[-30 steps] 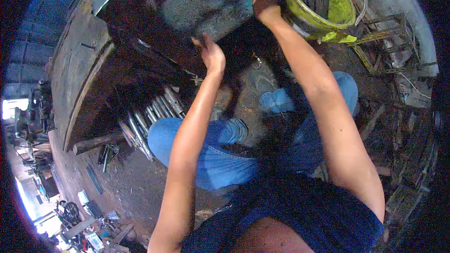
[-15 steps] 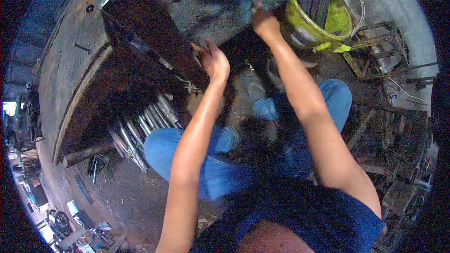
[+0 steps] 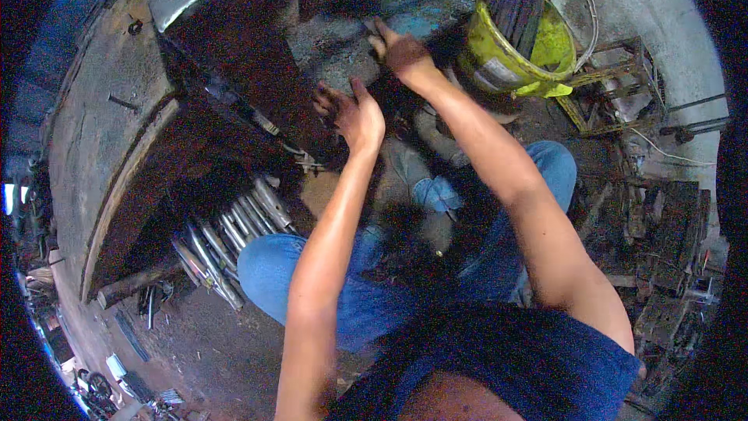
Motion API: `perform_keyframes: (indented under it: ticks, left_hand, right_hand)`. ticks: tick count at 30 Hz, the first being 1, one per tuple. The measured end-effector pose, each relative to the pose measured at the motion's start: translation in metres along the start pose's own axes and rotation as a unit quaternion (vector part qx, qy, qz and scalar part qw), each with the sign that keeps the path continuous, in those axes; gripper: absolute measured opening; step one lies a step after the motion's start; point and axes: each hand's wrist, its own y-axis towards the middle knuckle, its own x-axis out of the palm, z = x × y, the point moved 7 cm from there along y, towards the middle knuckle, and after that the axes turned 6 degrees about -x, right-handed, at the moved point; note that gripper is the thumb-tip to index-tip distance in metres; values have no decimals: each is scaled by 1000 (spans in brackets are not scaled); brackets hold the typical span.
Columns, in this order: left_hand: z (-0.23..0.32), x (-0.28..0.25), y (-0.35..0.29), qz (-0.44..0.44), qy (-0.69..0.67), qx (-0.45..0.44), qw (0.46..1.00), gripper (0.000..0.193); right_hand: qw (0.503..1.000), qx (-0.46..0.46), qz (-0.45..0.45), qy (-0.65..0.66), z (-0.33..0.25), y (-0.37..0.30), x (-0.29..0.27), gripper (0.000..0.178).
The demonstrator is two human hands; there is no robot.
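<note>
My left hand (image 3: 358,118) is raised in front of the dark opening under the bench, its fingers spread and nothing seen in them. Farther ahead, my right hand (image 3: 407,56) reaches over a grey, worn surface (image 3: 335,51) with blue patches. Its fingers point forward and look apart; shadow and grain blur the tips, and no held thing can be made out. Just right of that hand stands a yellow bucket (image 3: 487,31) holding a bundle of long dark rods (image 3: 523,0).
Several metal bars and tubes (image 3: 234,222) lie by my left knee, beneath a thick worn bench top (image 3: 101,109). A rusty metal frame (image 3: 623,90) stands right of the bucket. Old timber (image 3: 670,242) is stacked at the right. A round wooden piece (image 3: 128,287) lies on the floor.
My right hand has moved left and slightly nearer, away from the bucket's side toward my left hand. My left hand has shifted slightly, its fingers spread wider. The view has tilted a little.
</note>
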Motion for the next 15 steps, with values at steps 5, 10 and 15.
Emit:
perform_keyframes:
  ticks: [5,10,15]
  left_hand:
    - [-8,1,6,-1,11,0,1000,74]
    - [-6,3,6,72,78,66,992,75]
    - [16,-2,-6,125,207,155,958,73]
  right_hand:
    - [974,195,-51,100,61,24,-3,31]
    - [977,180,-103,45,35,21,1,30]
    - [978,98,-104,153,7,15,17,39]
